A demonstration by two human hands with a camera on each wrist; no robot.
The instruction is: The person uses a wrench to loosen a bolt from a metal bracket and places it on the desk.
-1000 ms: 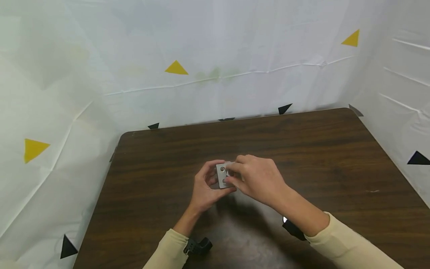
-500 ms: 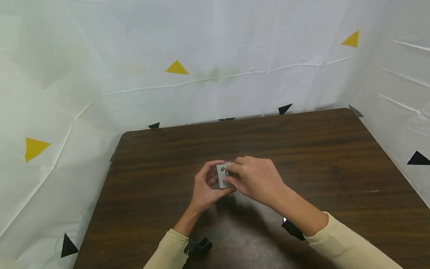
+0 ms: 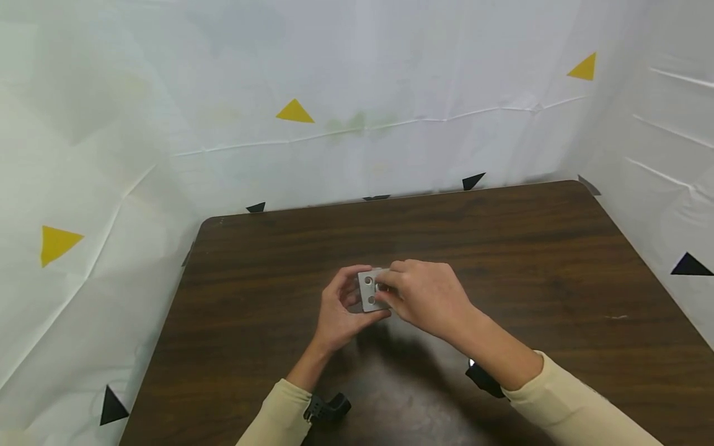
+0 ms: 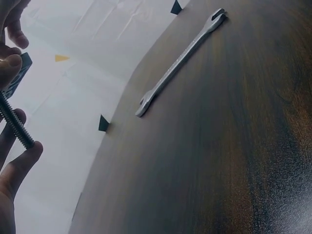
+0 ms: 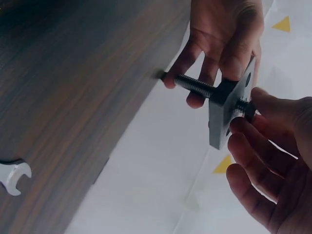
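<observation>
Above the middle of the table, my left hand grips a small grey metal plate with round holes. A dark threaded bolt passes through the plate, and its long end lies across my left fingers. My right hand pinches the bolt's short end at the plate's other face, and its fingers curl beneath that end. The threaded bolt also shows at the left edge of the left wrist view.
A silver open-end wrench lies flat on the dark brown wooden table; its jaw end shows as wrench in the right wrist view. White sheeting with yellow and black triangles surrounds the table on three sides.
Both hands stay at the plate in the same place. My right fingers shift slightly on the bolt end.
</observation>
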